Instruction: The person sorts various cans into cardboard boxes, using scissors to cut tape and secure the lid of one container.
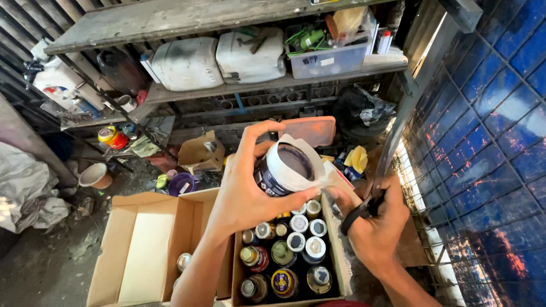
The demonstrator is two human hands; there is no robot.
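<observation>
Left hand (250, 193) grips a white-capped jar (284, 169) above a carton of spray cans (287, 250), right hand (372, 224) just beside it pinching the jar's seal, open empty box (142, 244) lower left.

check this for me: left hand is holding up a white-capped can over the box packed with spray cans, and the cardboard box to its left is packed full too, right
Not quite. In the head view the left hand does hold the white-capped can over the box packed with spray cans, but the cardboard box to its left is nearly empty, with only a can or two at its right edge.
</observation>
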